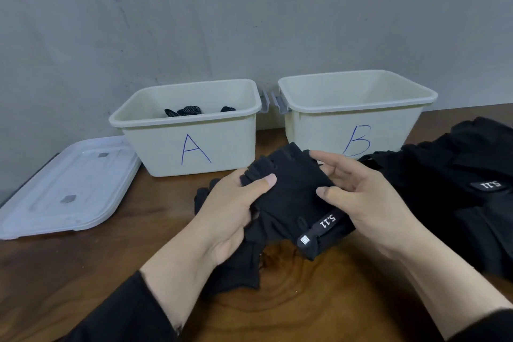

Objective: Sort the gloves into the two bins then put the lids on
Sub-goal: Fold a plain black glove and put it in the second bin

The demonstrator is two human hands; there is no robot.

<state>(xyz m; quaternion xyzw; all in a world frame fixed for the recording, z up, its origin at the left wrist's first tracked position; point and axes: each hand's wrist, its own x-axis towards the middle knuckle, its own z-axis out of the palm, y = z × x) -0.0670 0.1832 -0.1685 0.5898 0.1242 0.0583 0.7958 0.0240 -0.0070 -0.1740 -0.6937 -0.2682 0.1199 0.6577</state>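
Sorting mid-way: left hand [230, 211] and right hand [361, 197] both grasping a black fingerless fabric glove [291, 197] between them. Next calls for dropping into cream plastic bin B [358, 97], just beyond right fingertips, apparently empty.

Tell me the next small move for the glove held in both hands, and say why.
Probably carry the fingerless black glove, held by the left hand and right hand, over bin B and release the grip. Bin A already holds dotted-knit gloves, a different kind, and no glove is visible in B. Similar strapped gloves wait at right.
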